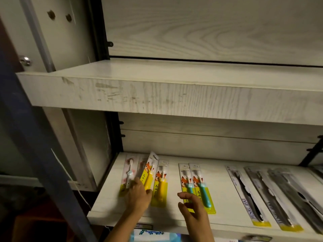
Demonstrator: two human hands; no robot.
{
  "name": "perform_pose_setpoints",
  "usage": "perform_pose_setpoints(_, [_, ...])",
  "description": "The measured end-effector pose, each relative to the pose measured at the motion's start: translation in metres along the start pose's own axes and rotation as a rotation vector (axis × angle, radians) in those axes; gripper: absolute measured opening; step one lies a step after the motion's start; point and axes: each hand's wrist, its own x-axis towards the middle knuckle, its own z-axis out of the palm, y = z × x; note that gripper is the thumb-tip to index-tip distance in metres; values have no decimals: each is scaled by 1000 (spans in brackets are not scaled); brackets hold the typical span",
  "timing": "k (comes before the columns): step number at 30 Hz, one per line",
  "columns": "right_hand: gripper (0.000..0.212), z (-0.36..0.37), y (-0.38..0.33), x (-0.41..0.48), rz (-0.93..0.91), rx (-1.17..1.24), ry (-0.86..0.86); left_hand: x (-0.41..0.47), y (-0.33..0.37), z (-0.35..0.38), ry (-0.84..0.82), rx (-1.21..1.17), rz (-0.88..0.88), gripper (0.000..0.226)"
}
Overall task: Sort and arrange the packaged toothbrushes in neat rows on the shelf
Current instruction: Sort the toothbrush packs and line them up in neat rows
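Packaged toothbrushes lie in rows on the lower shelf [225,203]. My left hand [138,194] grips a yellow-handled children's pack [149,173] and holds it tilted up off the shelf, over a pink and white pack [129,172] at the far left. Another yellow pack [160,186] lies flat just right of it. Two blue-handled packs [201,186] lie side by side in the middle. My right hand [192,208] hovers over their near ends, fingers loosely curled, holding nothing. Several grey adult packs [244,194] lie to the right.
An upper shelf [157,91] with a thick front edge overhangs the lower one and bears nothing visible. A dark blue post [35,145] runs diagonally at the left. Blue-patterned packaging [153,235] shows below the shelf front. Bare shelf shows between the toothbrush groups.
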Motion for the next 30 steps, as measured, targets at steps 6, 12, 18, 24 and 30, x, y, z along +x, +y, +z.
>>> perform_pose_setpoints(6, [19,9,0,15,135,127,-35,-39,8,-24,-89,-228,105,56])
perform_pose_setpoints(12, [16,8,-7,21,128,213,-126,-98,21,-18,-103,-97,386,98])
perform_pose_setpoints(18, [14,-11,-2,26,150,214,-22,-45,26,-15,-121,-205,253,10])
perform_pose_setpoints(24, [13,-20,2,23,135,180,-29,-5,54,7,-100,270,234,49])
perform_pose_setpoints(30, [16,-23,4,20,141,185,-27,5,63,8,-188,140,21,57])
